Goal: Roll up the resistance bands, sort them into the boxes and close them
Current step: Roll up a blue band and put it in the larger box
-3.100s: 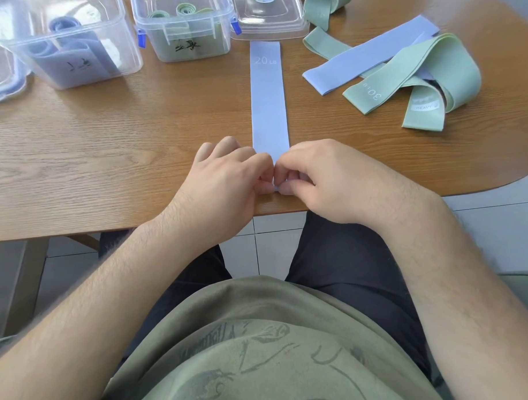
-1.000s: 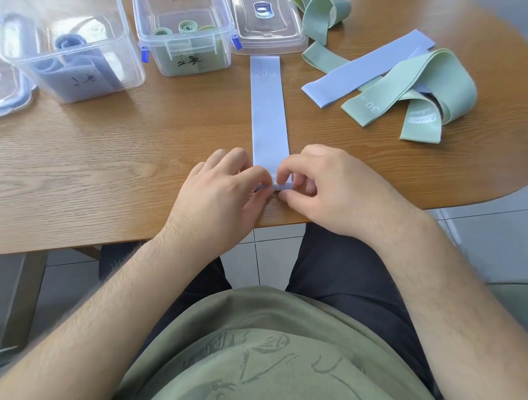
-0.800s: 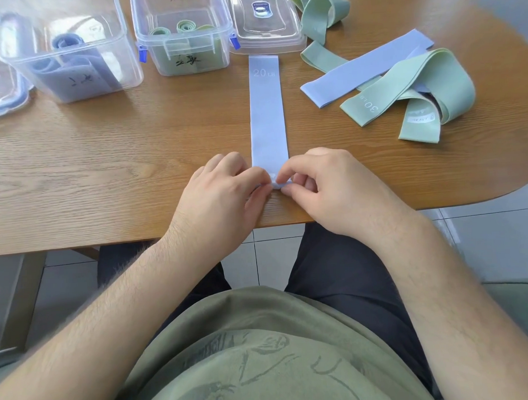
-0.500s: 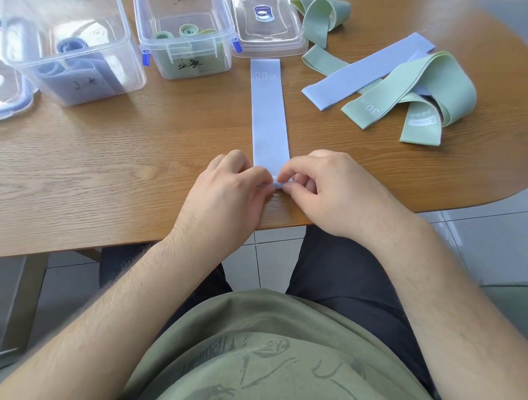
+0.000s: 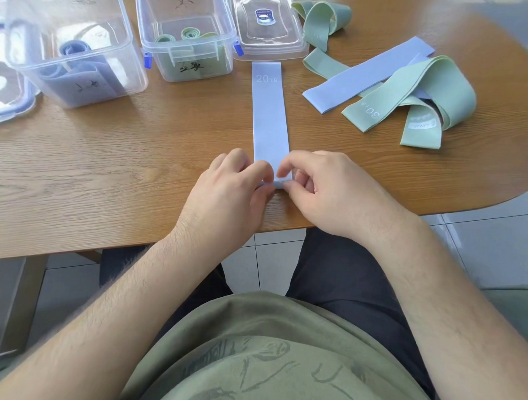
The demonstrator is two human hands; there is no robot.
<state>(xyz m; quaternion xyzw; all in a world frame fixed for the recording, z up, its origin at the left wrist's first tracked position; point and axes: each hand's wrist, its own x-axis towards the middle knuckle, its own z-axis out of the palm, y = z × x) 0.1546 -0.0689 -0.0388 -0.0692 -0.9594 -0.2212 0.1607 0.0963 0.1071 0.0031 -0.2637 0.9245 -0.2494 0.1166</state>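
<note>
Left hand [image 5: 226, 198] and right hand [image 5: 328, 194] are both pinching the near end of the blue band [image 5: 268, 116], lying straight by the near edge of the wooden tabletop [image 5: 106, 163]. Pale floor tiles [image 5: 482, 240] are showing below.

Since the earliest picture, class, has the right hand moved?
Yes. The right hand, pinching the 20 LB band, has moved away from the near edge of the table, toward the clear lid.
</note>
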